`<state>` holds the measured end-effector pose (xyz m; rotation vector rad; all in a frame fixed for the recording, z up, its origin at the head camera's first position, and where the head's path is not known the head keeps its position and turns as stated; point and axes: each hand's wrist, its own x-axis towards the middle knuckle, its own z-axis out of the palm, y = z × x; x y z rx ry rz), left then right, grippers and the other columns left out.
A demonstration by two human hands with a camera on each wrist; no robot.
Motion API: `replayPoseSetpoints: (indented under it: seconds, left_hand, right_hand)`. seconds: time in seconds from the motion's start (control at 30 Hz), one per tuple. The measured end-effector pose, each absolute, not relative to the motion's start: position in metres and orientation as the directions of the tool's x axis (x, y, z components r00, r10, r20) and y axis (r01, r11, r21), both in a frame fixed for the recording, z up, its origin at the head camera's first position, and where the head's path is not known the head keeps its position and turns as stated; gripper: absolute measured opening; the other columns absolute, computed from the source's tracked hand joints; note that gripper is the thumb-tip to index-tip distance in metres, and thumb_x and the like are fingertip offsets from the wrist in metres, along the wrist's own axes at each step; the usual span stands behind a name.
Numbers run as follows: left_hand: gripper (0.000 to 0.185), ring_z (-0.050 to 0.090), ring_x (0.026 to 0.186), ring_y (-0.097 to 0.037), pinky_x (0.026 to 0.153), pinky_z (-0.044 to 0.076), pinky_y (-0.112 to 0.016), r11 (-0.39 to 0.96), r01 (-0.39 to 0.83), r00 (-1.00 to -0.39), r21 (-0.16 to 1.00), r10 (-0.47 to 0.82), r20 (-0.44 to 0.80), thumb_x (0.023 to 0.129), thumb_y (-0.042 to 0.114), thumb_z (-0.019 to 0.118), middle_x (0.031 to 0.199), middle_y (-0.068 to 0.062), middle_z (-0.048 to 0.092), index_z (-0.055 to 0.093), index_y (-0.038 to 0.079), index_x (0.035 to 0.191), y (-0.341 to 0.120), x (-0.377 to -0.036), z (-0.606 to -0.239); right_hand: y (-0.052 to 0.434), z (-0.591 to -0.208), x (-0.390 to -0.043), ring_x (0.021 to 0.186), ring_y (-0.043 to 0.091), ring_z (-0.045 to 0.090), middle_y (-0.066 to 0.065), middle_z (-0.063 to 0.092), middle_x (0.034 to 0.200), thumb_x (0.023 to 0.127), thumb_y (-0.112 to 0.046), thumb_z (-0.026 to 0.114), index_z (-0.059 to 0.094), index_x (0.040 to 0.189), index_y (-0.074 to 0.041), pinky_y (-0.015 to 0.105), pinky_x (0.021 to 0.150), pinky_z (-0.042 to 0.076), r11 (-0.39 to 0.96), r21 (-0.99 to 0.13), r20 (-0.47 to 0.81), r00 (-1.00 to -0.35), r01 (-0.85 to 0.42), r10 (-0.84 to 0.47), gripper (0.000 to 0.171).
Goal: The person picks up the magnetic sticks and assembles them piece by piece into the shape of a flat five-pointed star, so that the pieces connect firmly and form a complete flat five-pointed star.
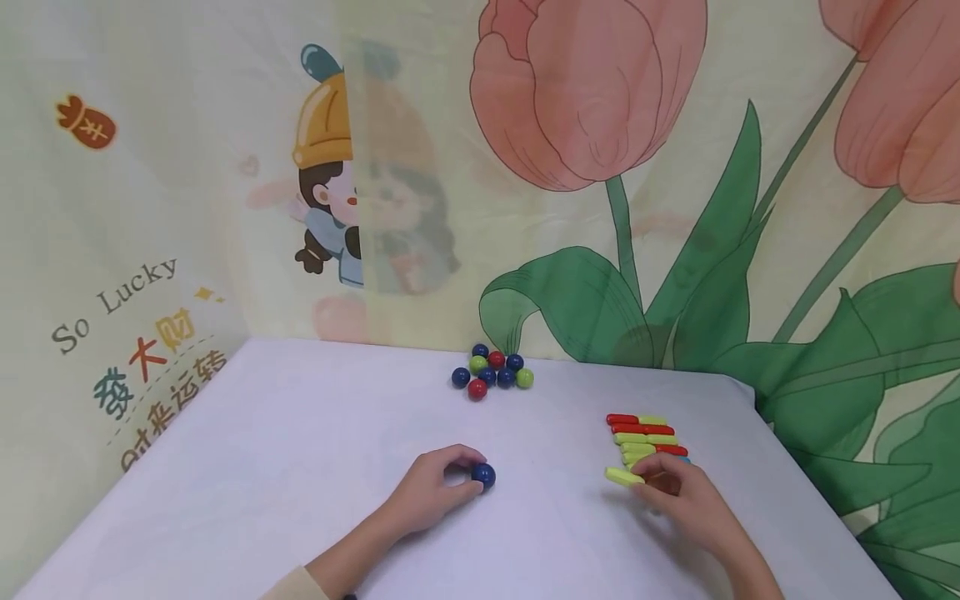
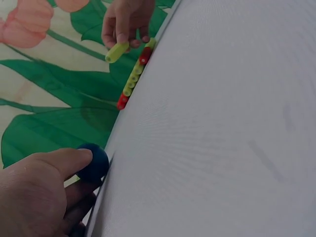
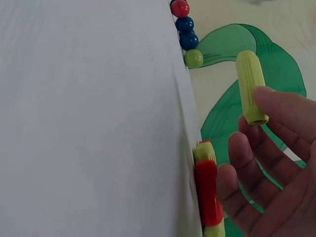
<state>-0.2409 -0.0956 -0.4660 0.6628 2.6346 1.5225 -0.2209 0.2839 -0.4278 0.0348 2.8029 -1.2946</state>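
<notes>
Between thumb and fingers, my left hand (image 1: 435, 492) pinches a dark blue ball (image 1: 484, 476) near the middle of the table. My right hand (image 1: 686, 500) holds a short yellow-green plastic stick (image 1: 624, 477) by one end, just in front of a row of sticks. In the right wrist view this stick (image 3: 250, 84) has ridged sides and a small dark hole in its end. Red and yellow-green sticks (image 1: 645, 430) lie side by side beyond the right hand; a bit of blue (image 1: 682, 459) shows there, partly hidden by the fingers.
At the back of the white table (image 1: 300, 467) sits a cluster of blue, red and yellow-green balls, among them a red ball (image 1: 477, 389). A printed cloth backdrop (image 1: 420, 317) with tulips and cartoon figures stands behind and beside the table.
</notes>
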Motion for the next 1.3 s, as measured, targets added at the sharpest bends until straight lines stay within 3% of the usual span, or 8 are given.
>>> replayPoseSetpoints:
  seconds: [0.47,1.3]
  left_hand:
    - [0.031,0.066,0.117,-0.017,0.108,0.049,-0.046,0.451,0.372,-0.910,0.811,0.349,0.224,0.094,0.028,0.074,0.115,0.008,0.075,0.070,0.016,0.122,-0.085,-0.241,-0.475]
    - [0.030,0.066,0.114,-0.016,0.106,0.050,-0.046,0.510,0.379,-0.918,0.772,0.314,0.244,0.093,0.029,0.075,0.113,0.009,0.074,0.069,0.017,0.120,-0.090,-0.236,-0.472]
  right_hand:
    - [0.250,-0.427,-0.238,0.092,0.020,0.065,0.006,0.069,0.109,0.087,-0.021,0.083,0.069,0.113,-0.010,0.026,0.074,0.057,0.604,-0.796,-0.015,-0.997,-0.035,-0.078,0.031]
    - [0.171,-0.441,-0.256,0.089,0.018,0.059,0.000,0.068,0.100,0.088,-0.013,0.081,0.071,0.104,-0.014,0.029,0.076,0.055,0.604,-0.795,-0.059,-0.982,-0.064,-0.182,0.019]
